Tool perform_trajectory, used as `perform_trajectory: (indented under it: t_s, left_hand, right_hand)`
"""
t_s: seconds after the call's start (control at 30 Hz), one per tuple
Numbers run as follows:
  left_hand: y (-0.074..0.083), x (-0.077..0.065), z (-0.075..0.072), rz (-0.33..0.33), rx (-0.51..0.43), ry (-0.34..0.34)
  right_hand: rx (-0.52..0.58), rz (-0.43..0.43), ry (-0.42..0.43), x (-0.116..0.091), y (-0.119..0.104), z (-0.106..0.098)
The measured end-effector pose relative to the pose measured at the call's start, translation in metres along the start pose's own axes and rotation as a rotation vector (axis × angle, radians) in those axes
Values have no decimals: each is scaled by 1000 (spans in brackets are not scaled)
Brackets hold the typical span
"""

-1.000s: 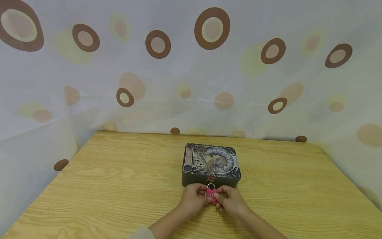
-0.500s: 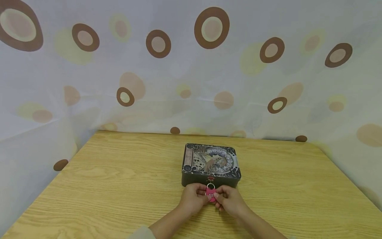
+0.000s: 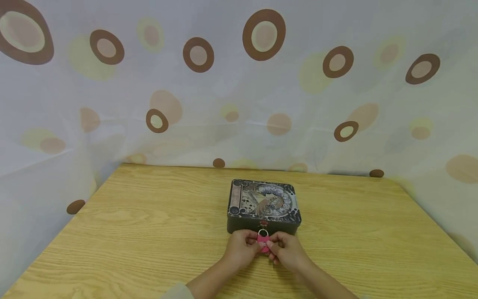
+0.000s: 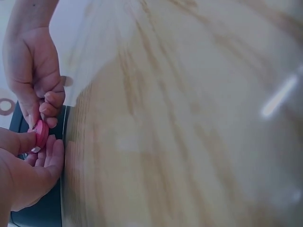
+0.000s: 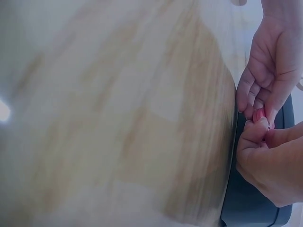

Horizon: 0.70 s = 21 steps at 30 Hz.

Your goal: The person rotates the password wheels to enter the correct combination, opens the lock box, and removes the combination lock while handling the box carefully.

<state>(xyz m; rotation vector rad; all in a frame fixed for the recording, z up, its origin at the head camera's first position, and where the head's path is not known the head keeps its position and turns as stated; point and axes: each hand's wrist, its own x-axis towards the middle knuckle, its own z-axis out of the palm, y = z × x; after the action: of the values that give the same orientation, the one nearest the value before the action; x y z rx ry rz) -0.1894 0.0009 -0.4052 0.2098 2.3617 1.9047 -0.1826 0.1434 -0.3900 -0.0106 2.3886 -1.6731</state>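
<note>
A pink combination padlock (image 3: 263, 239) with a silver shackle (image 3: 259, 231) hangs at the front clasp (image 3: 263, 224) of a dark tin box with a picture lid (image 3: 266, 200). My left hand (image 3: 240, 250) pinches the lock's left side, its thumb over the front by the number dials. From the right, my right hand (image 3: 292, 251) pinches the same lock, thumb also on the front. In the left wrist view the lock (image 4: 41, 133) shows edge-on between both hands. Fingers mostly cover it in the right wrist view. Whether the shackle is locked, I cannot tell.
The box stands on a wood-grain table (image 3: 149, 216), a little right of the middle. Behind it and along both sides hangs a pale cloth (image 3: 239, 91) with brown and yellow dots.
Both hands stay on the padlock with only slight thumb and finger shifts. The thumbs now cover more of the dials. The box has not moved.
</note>
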Motion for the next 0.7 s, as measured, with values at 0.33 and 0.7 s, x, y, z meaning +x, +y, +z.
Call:
perform_trajectory:
  t_s: [0.33,0.7]
  left_hand:
    - [-1,1,-2,-43,-97,-46]
    - [-2,0,-2,-42,-123,-54]
  right_hand:
    - [2,24,8,0,0,0]
    - [11,32,-5,2,2,0]
